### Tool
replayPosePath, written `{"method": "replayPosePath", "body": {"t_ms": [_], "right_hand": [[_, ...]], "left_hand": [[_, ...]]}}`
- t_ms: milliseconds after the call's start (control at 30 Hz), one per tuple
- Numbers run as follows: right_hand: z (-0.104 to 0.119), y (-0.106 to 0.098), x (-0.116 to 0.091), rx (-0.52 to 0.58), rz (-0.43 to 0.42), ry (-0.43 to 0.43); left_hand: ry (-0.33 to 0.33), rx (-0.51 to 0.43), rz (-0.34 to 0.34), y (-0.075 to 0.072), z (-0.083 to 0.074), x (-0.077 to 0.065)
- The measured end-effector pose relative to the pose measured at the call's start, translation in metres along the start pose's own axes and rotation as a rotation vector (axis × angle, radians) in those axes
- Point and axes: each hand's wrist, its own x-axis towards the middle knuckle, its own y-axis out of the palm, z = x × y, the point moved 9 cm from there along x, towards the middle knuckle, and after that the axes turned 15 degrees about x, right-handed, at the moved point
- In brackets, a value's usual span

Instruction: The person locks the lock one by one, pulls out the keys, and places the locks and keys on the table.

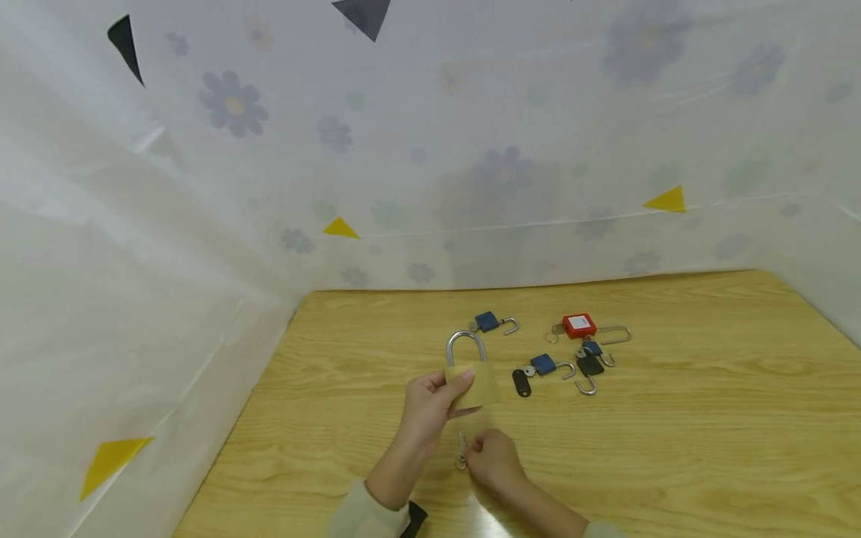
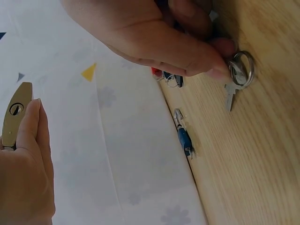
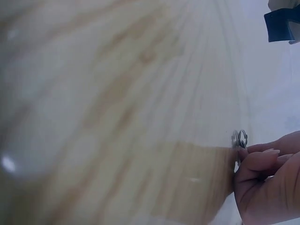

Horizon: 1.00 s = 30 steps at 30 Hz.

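Note:
In the head view, my left hand (image 1: 425, 411) grips a brass padlock (image 1: 486, 387), held above the table with its shackle up. Both shackle legs reach the body. The left wrist view shows the keyhole on the end of the padlock (image 2: 13, 123). Lower and to the right, my right hand (image 1: 496, 459) is at the tabletop. Its thumb and fingertips pinch the key ring (image 2: 251, 77), from which a small silver key (image 2: 229, 97) extends along the wood. The ring (image 3: 243, 137) stands up at the fingertips in the right wrist view.
Beyond the hands lie several padlocks with open shackles: a blue one (image 1: 487, 322), another blue padlock (image 1: 543, 365) beside a black tag (image 1: 521, 383), a red padlock (image 1: 579, 326) and a black padlock (image 1: 590, 365). A patterned sheet (image 1: 504, 224) hangs behind the wooden table (image 1: 706, 418).

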Motion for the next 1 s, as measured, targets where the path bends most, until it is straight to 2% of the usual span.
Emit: {"method": "replayPosePath", "body": {"t_ms": [233, 367, 567, 633, 733, 833, 933, 1000], "right_hand": [[0.008, 0.002, 0.000, -0.105, 0.050, -0.028], [0.009, 0.003, 0.000, -0.098, 0.070, -0.015], [-0.005, 0.004, 0.002, 0.100, 0.157, 0.110], [-0.003, -0.004, 0.004, 0.152, 0.140, 0.118], [0.011, -0.025, 0.007, 0.278, 0.041, 0.058], [0.034, -0.047, 0.005, 0.403, -0.046, -0.073], [0.050, -0.055, 0.000, 0.497, -0.025, -0.143], [0.056, -0.055, -0.002, 0.505, 0.007, -0.153]], "left_hand": [[0.001, 0.013, -0.006, -0.002, 0.000, -0.002], [-0.009, 0.003, -0.009, -0.003, 0.003, -0.001], [-0.014, 0.005, -0.010, -0.006, 0.006, -0.001], [-0.022, 0.014, -0.012, -0.007, 0.007, -0.001], [-0.025, 0.033, -0.011, -0.009, 0.009, -0.001], [-0.017, 0.061, 0.006, -0.011, 0.012, -0.001], [-0.018, 0.090, 0.038, -0.010, 0.017, 0.000], [-0.029, 0.103, 0.056, -0.010, 0.021, 0.000]]}}
